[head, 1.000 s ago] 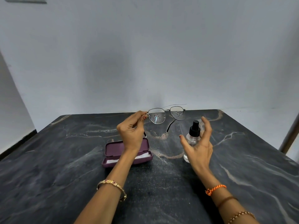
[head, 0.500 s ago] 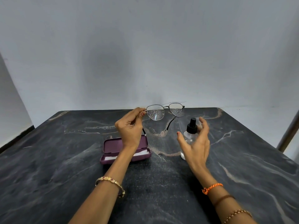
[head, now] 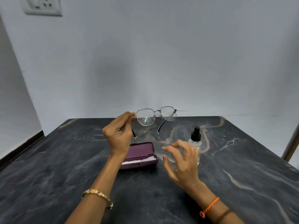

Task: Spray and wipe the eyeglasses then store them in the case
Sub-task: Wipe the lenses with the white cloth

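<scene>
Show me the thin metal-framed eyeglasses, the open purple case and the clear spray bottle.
thin metal-framed eyeglasses [head: 145, 117], head view, on the left lens.
open purple case [head: 142, 150], head view, on the lid.
clear spray bottle [head: 196, 136], head view, on the black nozzle.

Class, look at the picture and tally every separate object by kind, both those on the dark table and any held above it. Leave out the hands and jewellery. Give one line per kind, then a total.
Eyeglasses: 1, held above the table
Spray bottle: 1
Purple case, open: 1
White cloth in the case: 1
Total: 4

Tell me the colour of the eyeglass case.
Purple eyeglass case, white inside; the head view shows it.
</scene>
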